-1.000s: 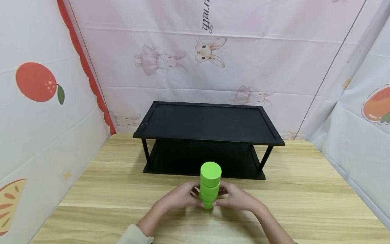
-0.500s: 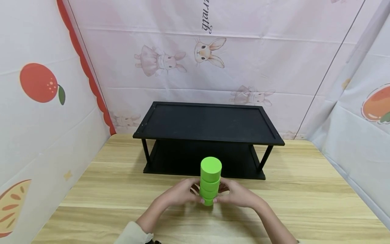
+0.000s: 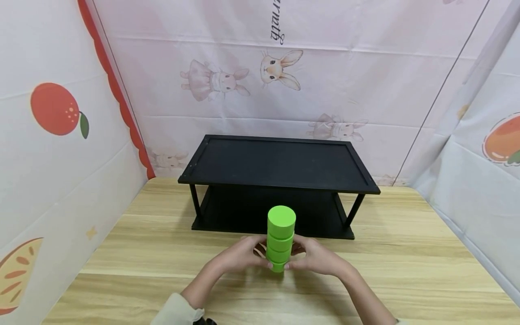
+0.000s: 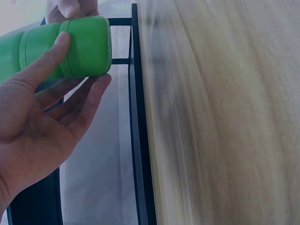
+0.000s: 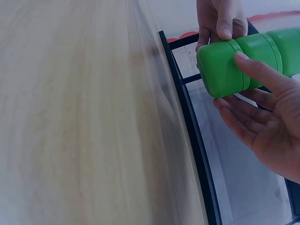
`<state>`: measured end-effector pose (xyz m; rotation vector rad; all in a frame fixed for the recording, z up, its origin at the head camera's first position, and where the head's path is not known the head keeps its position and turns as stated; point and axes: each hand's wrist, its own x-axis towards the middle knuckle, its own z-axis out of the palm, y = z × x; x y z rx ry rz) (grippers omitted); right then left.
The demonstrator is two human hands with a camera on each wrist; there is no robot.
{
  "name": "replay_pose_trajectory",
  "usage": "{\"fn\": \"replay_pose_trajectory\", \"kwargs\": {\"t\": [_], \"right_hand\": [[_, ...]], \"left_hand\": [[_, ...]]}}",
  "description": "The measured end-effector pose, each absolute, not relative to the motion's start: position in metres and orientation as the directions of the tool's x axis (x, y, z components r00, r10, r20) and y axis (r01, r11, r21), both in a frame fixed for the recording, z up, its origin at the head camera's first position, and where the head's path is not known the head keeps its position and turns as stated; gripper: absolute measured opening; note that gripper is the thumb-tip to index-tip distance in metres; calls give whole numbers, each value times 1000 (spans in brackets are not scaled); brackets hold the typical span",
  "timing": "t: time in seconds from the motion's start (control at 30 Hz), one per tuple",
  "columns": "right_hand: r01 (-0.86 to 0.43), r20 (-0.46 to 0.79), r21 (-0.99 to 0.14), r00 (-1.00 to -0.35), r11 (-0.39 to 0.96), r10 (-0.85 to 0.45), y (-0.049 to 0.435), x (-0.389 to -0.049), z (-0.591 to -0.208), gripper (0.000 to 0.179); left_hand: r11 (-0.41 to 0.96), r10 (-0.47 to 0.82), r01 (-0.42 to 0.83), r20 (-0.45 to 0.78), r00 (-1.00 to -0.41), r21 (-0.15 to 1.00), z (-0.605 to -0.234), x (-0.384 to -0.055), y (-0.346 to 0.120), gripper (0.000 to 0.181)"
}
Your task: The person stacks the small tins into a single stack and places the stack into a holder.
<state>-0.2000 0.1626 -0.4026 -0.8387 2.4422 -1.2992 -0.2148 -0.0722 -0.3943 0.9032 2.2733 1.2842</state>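
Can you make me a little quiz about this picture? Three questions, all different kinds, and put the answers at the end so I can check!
1. Pick one: how many hands hold the green cylinder?
A) none
B) one
C) two

2. Fill in the blank: the black shelf has ____ flat levels.

3. True or false: the green cylinder is standing on the shelf's top level.

Key:
1. C: the left hand and the right hand hold it from either side.
2. two
3. False: it is held in front of the shelf.
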Motion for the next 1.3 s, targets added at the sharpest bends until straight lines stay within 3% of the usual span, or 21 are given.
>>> {"fn": "replay_pose_trajectory", "kwargs": {"t": [0.63,1.3], "right_hand": [[-342,47,-840,-819,421,-572,163,-198,-400,50],[-396,105,-817,-817,419,-568,165,-200,-388,44]], "left_hand": [[391,674,329,-24,-739,859,-392,-215,-72,48],[375,689,402,38,-723,835,-381,-218,-71,46]]}}
